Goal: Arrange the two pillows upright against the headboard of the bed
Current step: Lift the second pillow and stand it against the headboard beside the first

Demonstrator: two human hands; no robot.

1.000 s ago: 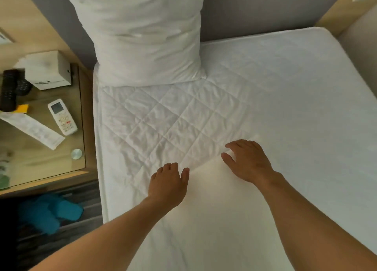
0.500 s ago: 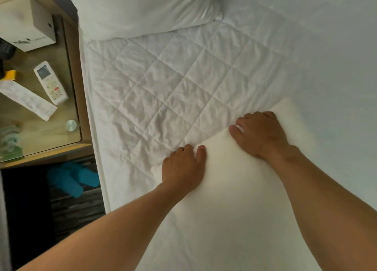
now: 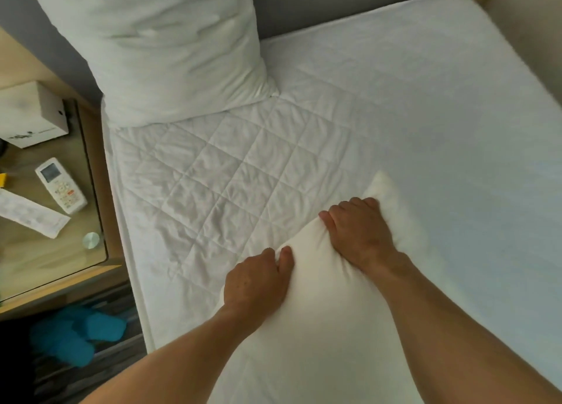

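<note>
- Both hands are closed on the far edge of the second pillow (image 3: 319, 327), which lies flat on the mattress (image 3: 425, 99) under the forearms.
- Left hand (image 3: 258, 285): fingers curled over the edge and dug into the cloth, thumb pressed beside them, so the cover puckers at the fingertips. It grips the pillow near its left corner.
- Right hand (image 3: 362, 233): fingers folded down over the same edge, bunching the cloth; one pillow corner sticks up just beyond its knuckles, to its right.
- First pillow (image 3: 158, 47): well ahead of the left hand and off to its left, already standing upright against the grey headboard (image 3: 319, 5).
- Step in hand, as I judge it: one pillow is placed, and the second has just been gripped but not yet lifted clear.
- The open stretch of headboard lies well ahead of the right hand, just right of the standing pillow.
- Next move, in my view: lift the gripped edge so the pillow hangs long-side down, carry it forward, set its lower edge where mattress meets headboard, then lean it back beside the first.
- A soft pillow sags, so I expect it to need a pat to stand.
- Off beyond the left hand, a bedside table (image 3: 39, 285) holds a remote (image 3: 60, 184) and a box (image 3: 33, 114); neither is in the way.
</note>
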